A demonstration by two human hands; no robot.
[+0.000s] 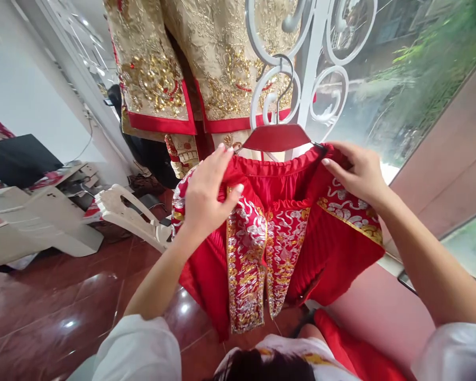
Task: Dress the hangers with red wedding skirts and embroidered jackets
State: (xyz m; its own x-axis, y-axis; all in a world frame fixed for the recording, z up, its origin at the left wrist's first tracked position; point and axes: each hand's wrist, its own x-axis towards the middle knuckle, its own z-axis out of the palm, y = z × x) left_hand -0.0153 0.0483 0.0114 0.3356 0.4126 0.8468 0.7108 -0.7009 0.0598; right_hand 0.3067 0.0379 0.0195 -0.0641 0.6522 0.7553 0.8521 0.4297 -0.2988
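A red skirt [285,238] with silver and gold embroidered panels hangs from a red hanger [276,136] hooked on a white scrolled metal rack [313,63]. My left hand [206,193] grips the left side of the skirt's waistband, fingers curled over the fabric. My right hand [355,172] pinches the right end of the waistband by the hanger's clip. Above hangs a gold embroidered jacket [182,69] with red trim.
A white chair [133,211] lies tipped over on the glossy red-brown tiled floor [55,307] at left, beside a white desk [27,211] with clutter. A large window [412,79] fills the right side. More red fabric [353,349] lies below me.
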